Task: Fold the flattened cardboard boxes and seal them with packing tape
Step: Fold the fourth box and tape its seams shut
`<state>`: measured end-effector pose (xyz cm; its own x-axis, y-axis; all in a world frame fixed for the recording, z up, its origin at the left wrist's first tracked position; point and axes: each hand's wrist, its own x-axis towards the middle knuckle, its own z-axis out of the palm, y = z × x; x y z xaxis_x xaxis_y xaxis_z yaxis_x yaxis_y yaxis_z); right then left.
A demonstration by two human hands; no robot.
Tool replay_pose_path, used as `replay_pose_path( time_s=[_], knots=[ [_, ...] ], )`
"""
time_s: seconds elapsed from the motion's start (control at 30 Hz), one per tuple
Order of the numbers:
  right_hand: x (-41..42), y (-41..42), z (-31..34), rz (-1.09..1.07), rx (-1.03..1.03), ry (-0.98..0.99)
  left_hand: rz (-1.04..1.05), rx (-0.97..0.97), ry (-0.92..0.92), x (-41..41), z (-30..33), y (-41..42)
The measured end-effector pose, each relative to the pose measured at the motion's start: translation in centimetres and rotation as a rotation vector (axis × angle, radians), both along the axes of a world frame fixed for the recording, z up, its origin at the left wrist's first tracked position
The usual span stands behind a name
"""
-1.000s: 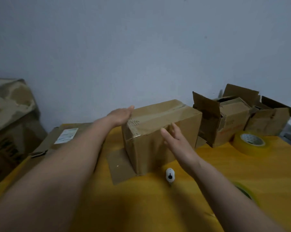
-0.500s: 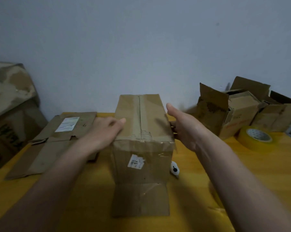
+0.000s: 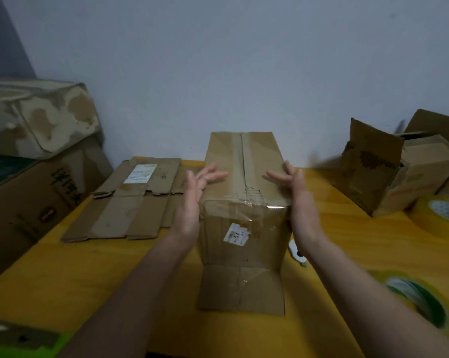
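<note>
A folded brown cardboard box stands in the middle of the yellow table, its taped seam running away from me and one loose flap lying flat toward me. My left hand lies flat against the box's left side, fingers straight over the top edge. My right hand mirrors it on the right side, fingers straight. A flattened cardboard box lies to the left. A yellow tape roll sits at the right edge, and a green-edged tape roll is nearer, blurred.
A small white cutter lies just right of the box, behind my right wrist. Open boxes crowd the back right. Large worn cartons stand off the table's left side. A wall is close behind.
The box has been turned from slantwise to end-on toward me. Both hands shifted from its top and face to flat against its two sides.
</note>
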<state>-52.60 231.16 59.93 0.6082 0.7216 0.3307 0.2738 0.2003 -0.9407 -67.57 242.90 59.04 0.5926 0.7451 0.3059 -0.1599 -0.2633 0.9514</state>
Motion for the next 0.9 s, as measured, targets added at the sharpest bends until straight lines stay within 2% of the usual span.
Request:
replay_pose_path(
  time_s=[0.17, 0.33, 0.4, 0.47, 0.63, 0.77, 0.83, 0.9],
  knots=[
    [3.0, -1.3, -1.1, 0.028, -0.213, -0.626, -0.029, 0.286, 0.252, -1.2, 0.3, 0.7],
    [4.2, -2.1, 1.1, 0.109, -0.450, -0.834, -0.042, 0.388, 0.341, -1.5, 0.6, 1.0],
    [3.9, -2.1, 2.2, 0.077, -0.617, -1.032, -0.051, 0.414, 0.383, -1.7, 0.7, 1.0],
    [2.1, -0.9, 3.2, 0.016, -0.693, -1.174, -0.031, 0.438, 0.427, -1.6, 0.6, 0.9],
    [-2.1, 2.2, 2.8, -0.052, -0.674, -1.283, -0.081, 0.513, 0.450, -2.5, 0.0, 1.4],
    [-0.8, 1.9, 3.2, 0.098, -0.776, -1.370, -0.099, 0.664, 0.530, -3.6, -0.6, 2.9],
    [-1.4, 2.2, 3.4, 0.127, -0.817, -1.316, -0.059, 0.701, 0.519, -3.6, -1.0, 2.8],
    [-2.9, 2.9, 3.4, 0.105, -0.711, -1.153, -0.044, 0.710, 0.493, -3.6, -1.1, 2.6]
  ],
)
